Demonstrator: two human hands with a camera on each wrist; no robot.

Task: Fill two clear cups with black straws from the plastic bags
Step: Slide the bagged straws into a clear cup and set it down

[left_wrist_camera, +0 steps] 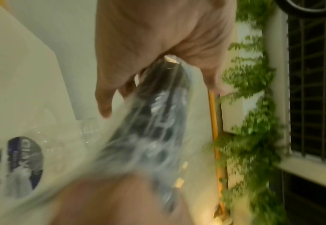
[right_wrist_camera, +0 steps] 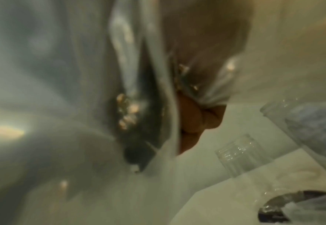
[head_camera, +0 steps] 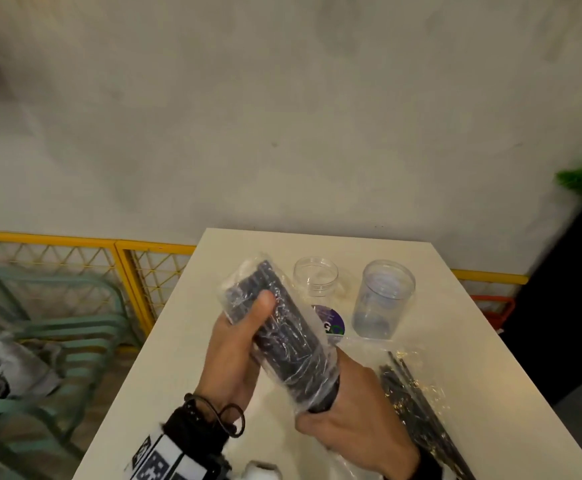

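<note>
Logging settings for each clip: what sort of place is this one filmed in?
Probably a cafe or eatery seating area, perhaps semi-outdoor. Cues: a small table by a bare wall, a slatted green chair beside a yellow mesh railing, and bags of straws with cups.

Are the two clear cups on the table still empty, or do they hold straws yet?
Both look empty. The left cup and right cup stand upright on the table with no black straws inside.

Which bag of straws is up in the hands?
The fat bag of black straws, gripped by the left hand and right hand. The other bag lies flat on the table.
</note>
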